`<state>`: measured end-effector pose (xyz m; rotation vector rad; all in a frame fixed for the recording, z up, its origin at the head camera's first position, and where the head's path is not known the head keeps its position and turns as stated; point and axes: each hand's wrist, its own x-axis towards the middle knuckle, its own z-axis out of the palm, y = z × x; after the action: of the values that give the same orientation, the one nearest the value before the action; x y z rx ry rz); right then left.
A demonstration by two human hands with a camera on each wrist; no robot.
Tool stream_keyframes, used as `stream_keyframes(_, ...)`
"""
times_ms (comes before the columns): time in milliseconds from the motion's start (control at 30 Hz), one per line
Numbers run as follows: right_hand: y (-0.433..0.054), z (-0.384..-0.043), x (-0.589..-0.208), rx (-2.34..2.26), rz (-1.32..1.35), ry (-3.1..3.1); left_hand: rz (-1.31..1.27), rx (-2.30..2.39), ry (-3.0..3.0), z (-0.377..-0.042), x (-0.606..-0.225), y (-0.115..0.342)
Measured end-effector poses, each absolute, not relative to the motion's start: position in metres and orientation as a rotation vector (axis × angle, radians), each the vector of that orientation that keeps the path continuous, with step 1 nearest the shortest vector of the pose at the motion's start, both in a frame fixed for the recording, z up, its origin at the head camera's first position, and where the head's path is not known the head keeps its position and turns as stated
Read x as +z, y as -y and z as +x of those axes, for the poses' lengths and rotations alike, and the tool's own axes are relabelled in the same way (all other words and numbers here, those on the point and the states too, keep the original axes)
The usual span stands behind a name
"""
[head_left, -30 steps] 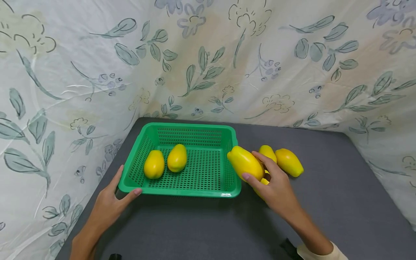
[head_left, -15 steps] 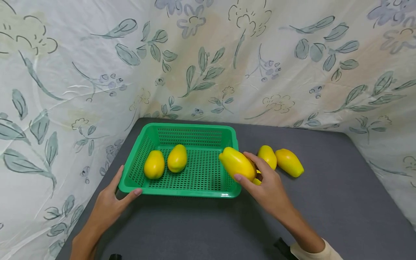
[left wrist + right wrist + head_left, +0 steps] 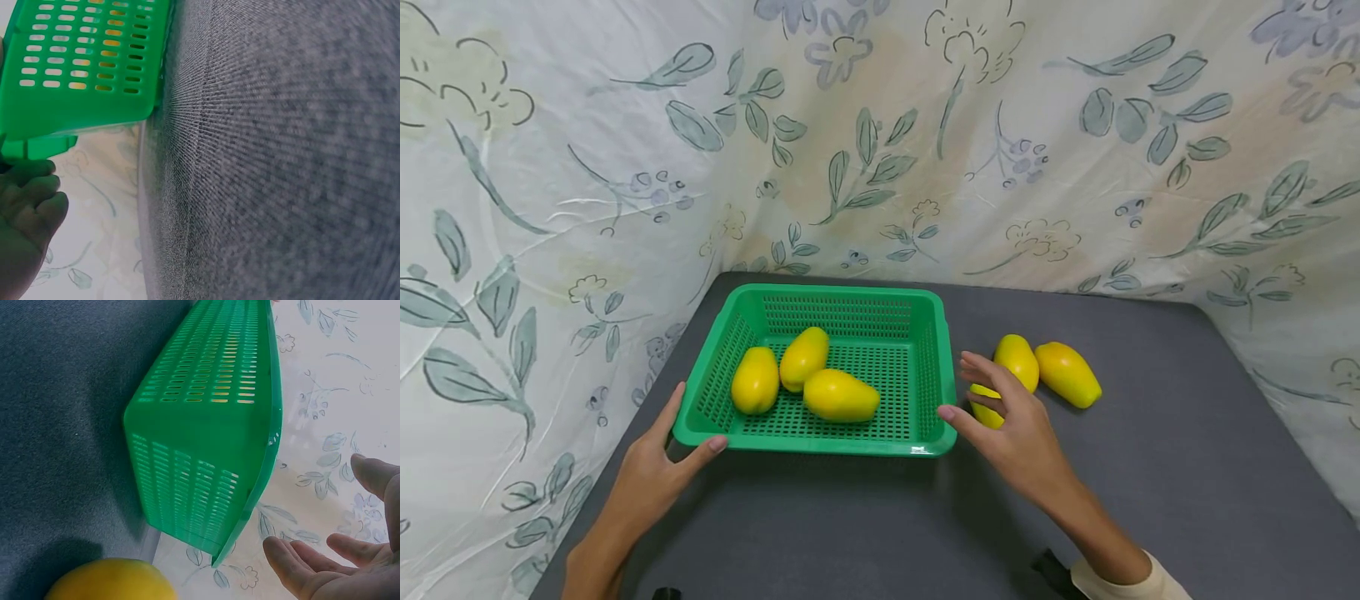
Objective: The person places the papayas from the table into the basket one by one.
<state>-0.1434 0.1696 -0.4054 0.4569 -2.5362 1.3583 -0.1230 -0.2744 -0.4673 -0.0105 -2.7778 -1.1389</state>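
A green plastic basket [image 3: 936, 375] sits on the dark table with three yellow mangoes inside: one mango [image 3: 755, 380] at the left, a second mango [image 3: 805, 358] beside it, and a third mango [image 3: 842, 396] lying sideways in front. My left hand [image 3: 651, 475] holds the basket's near left corner, thumb on the rim and fingers along the outer side. Just off the basket's right side, my right hand [image 3: 1018, 433] holds nothing, its fingers spread. Behind those fingers lies a partly hidden mango [image 3: 985, 408]. The right wrist view shows the open right hand [image 3: 350, 562] apart from the basket.
Two more mangoes lie right of the basket, one mango [image 3: 1017, 360] upright in view and another mango [image 3: 1067, 375] slanting. A floral cloth [image 3: 880, 150] hangs behind and beside the grey table [image 3: 1165, 467].
The mango that my right hand held has been let go and now lies in the basket. The mango behind it has tilted. My left hand has stayed at the basket's corner.
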Motion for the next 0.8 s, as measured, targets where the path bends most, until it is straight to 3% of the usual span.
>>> stream_keyframes(800,-0.1794,-0.1404,-0.4155,1.365,0.379,2.513,-0.055,-1.154,2.744,-0.1243,-0.4712,0.2763)
